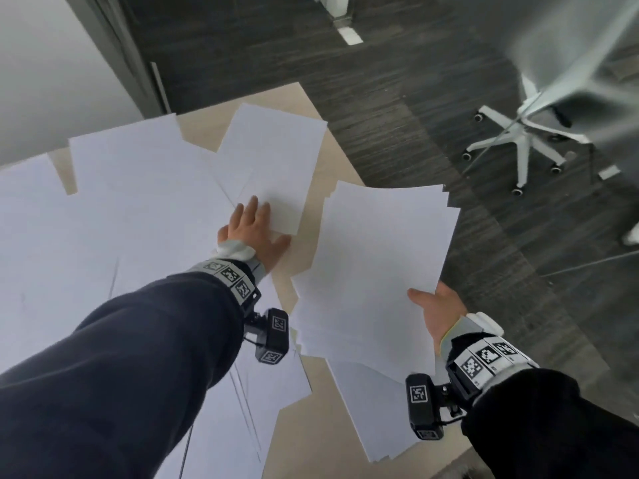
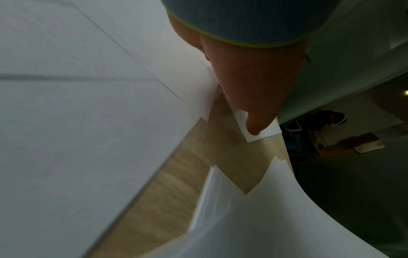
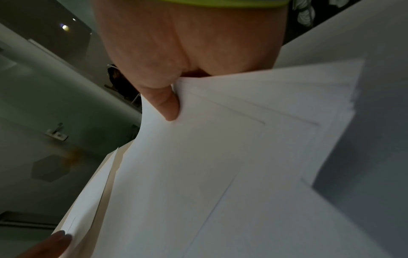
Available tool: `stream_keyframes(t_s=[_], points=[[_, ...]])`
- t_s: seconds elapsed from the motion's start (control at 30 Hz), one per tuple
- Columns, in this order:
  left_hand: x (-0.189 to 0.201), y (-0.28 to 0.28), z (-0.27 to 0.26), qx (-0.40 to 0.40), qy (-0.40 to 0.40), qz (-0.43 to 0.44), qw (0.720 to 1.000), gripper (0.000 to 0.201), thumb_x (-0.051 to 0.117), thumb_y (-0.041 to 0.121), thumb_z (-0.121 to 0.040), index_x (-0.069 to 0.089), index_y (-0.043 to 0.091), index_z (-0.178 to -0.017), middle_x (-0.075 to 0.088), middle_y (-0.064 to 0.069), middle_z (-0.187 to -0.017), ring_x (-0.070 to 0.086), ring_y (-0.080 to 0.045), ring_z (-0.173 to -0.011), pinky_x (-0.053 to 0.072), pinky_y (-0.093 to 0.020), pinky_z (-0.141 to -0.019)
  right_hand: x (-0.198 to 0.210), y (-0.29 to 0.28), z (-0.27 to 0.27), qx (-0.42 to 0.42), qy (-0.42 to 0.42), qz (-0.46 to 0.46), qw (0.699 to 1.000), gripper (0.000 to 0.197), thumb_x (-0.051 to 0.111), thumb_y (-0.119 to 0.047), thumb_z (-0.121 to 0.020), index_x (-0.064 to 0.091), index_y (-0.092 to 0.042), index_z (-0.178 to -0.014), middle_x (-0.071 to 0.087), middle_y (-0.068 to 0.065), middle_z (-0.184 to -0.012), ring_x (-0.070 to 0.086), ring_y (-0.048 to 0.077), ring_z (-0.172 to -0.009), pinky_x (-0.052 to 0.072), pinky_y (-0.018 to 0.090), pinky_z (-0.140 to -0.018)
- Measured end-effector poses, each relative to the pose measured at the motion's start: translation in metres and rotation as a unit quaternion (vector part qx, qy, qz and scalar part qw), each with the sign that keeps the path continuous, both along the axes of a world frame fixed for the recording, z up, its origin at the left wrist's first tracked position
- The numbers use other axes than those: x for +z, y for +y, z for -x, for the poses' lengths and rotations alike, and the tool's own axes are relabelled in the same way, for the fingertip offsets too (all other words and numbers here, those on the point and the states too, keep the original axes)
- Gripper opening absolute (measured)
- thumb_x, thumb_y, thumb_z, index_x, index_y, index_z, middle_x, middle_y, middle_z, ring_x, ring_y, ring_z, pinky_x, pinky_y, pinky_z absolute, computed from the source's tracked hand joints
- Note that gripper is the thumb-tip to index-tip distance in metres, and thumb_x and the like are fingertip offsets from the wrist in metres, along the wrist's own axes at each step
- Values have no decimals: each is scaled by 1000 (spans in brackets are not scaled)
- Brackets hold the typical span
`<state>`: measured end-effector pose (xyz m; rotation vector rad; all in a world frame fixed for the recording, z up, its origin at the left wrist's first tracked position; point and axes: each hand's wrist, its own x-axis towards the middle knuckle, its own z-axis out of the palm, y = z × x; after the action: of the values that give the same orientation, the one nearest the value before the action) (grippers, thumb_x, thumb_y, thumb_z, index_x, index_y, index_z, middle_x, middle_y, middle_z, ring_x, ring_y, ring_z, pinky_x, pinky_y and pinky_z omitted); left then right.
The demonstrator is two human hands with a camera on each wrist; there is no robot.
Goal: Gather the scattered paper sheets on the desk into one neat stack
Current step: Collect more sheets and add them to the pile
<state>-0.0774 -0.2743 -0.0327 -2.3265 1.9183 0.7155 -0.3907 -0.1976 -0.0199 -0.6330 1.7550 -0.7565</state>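
White paper sheets lie scattered over a light wooden desk [image 1: 204,124]. My left hand [image 1: 257,221] lies flat with straight fingers on the near corner of one loose sheet [image 1: 273,153]; in the left wrist view its thumb [image 2: 253,125] presses that sheet's corner [image 2: 268,130]. My right hand [image 1: 434,307] grips a fanned, uneven bundle of sheets [image 1: 377,264], lifted above the desk's right side. The right wrist view shows the thumb [image 3: 167,104] on top of the bundle [image 3: 220,165] and a fingertip [image 3: 53,242] beneath it.
More loose sheets overlap at the left [image 1: 131,174] and near my body [image 1: 373,420]. The desk's right edge runs diagonally, with dark carpet [image 1: 397,115] beyond it. An office chair with a white wheeled base [image 1: 518,150] stands at the far right. A grey partition [image 1: 52,63] rises at the back left.
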Motion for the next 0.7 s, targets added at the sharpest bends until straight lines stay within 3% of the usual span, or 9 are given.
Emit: stream_keyframes(t_s=[0.13,0.23,0.37,0.5,0.57,0.6,0.63,0.7], points=[[-8,-20,16,20,-19,-6,1000,96,43,75,-87,0,30,-160,-8,11,-169,-5,-17,-156,11,-50,-124,-8,1,12,-12,8,-5,1000,25,57,2,-93,64,-11,-112,68,-3,-88,64,15,-78,50,29,-72],[-10,-29,14,35,-31,-22,999,102,44,78,-84,-3,29,-160,-5,12,-169,-2,-19,-156,15,-51,-121,-11,0,12,-15,-2,-11,1000,26,58,2,-92,65,-10,-115,71,8,-102,66,26,-89,53,40,-89],[-10,-32,14,30,-41,-5,999,86,48,72,-86,17,35,-157,14,10,-166,13,-23,-151,24,-50,-114,-15,3,15,-20,-8,-14,1000,25,59,1,-92,66,-12,-113,71,9,-104,66,31,-99,49,47,-99],[-1,-34,11,31,-36,11,999,56,47,63,-88,44,44,-141,42,9,-150,35,-25,-138,30,-47,-108,-15,3,15,-15,-11,-15,1000,23,61,-1,-92,67,-19,-105,72,2,-98,66,33,-103,48,50,-101],[9,-34,17,47,-23,24,998,34,44,54,-85,62,42,-111,57,8,-128,49,-23,-118,35,-43,-95,-13,4,13,-9,-7,-14,1000,25,61,-2,-91,68,-23,-101,73,1,-98,67,32,-102,49,48,-99],[14,-32,22,61,-9,47,997,27,44,50,-83,64,38,-97,60,10,-119,53,-22,-108,34,-40,-88,-13,4,12,-10,-2,-10,1000,25,61,-2,-91,68,-23,-101,73,1,-98,67,31,-100,50,47,-97],[20,-28,26,70,13,73,995,24,47,51,-83,63,36,-93,61,12,-117,55,-21,-105,33,-39,-86,-11,5,11,-15,-2,-6,1000,25,61,0,-91,68,-21,-103,72,1,-95,67,29,-96,52,44,-94],[31,-10,37,55,76,96,991,37,53,60,-87,64,35,-113,59,14,-129,56,-20,-116,34,-39,-96,-4,7,8,-28,-17,-1,999,27,57,5,-91,65,-13,-108,70,1,-89,66,23,-84,53,36,-81]])
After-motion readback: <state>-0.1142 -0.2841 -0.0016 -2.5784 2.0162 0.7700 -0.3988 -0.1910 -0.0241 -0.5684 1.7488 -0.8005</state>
